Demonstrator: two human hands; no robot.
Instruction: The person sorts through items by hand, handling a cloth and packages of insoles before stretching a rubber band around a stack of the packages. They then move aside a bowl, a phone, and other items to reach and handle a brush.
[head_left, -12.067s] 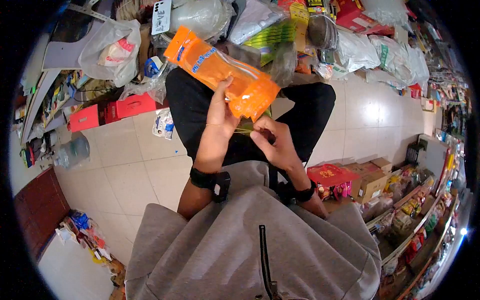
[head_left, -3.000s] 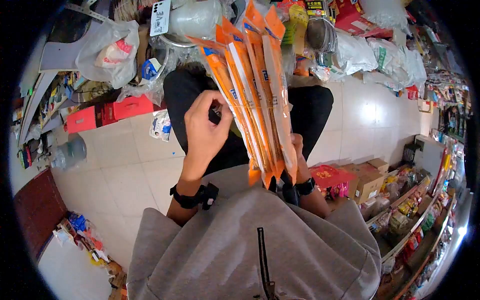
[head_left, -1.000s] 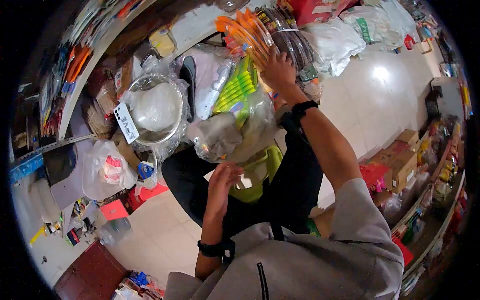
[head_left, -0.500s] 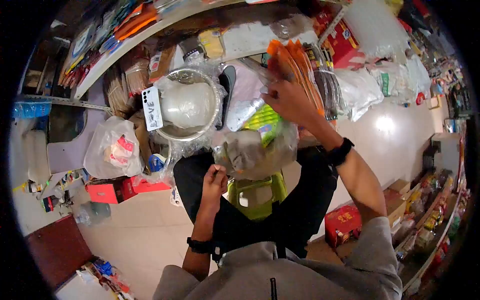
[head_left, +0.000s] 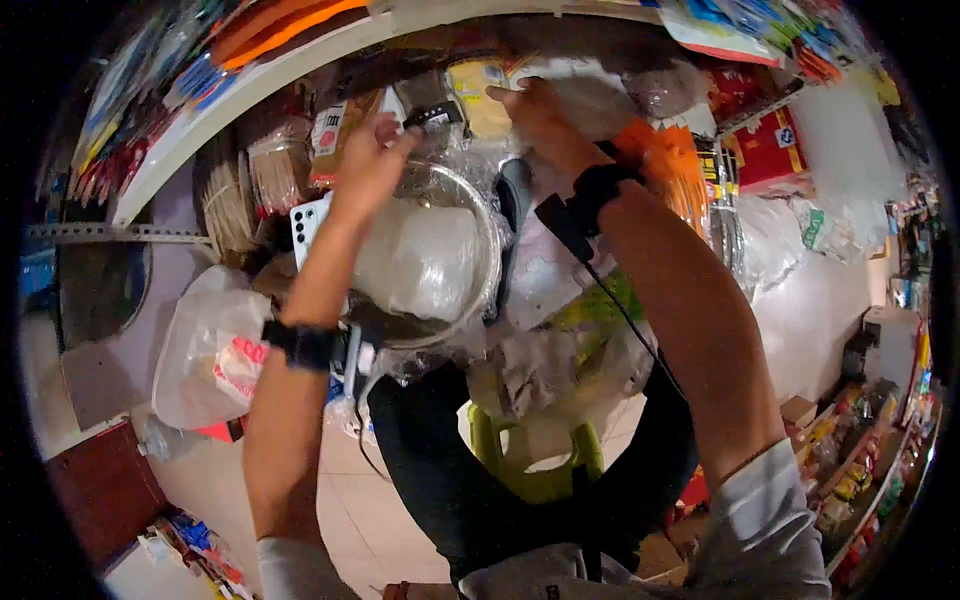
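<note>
My left hand (head_left: pixel 372 165) reaches over a round metal bowl (head_left: pixel 488 225) to the packets behind it, its fingers apart and slightly blurred. A small black packet (head_left: pixel 436 116) lies just right of its fingertips. My right hand (head_left: pixel 535 105) is beside a yellow packet (head_left: pixel 481 97), with a finger stretched out to the packet's right edge. Nothing shows in either hand. Inside the bowl sits a bundle wrapped in clear plastic (head_left: pixel 425 260). A white phone (head_left: pixel 306 232) stands against the bowl's left side, partly behind my left forearm.
Orange packets (head_left: pixel 675 165) stand to the right of my right wrist. A shelf edge (head_left: pixel 250 95) curves across the upper left. A white plastic bag (head_left: pixel 205 345) lies at left. Between my knees is a green stool (head_left: pixel 535 475). A dark cable (head_left: pixel 630 320) hangs from my right wrist.
My left hand has risen from my lap to the packets behind the bowl. My right hand has moved left from the orange packets to the yellow one. The view has shifted.
</note>
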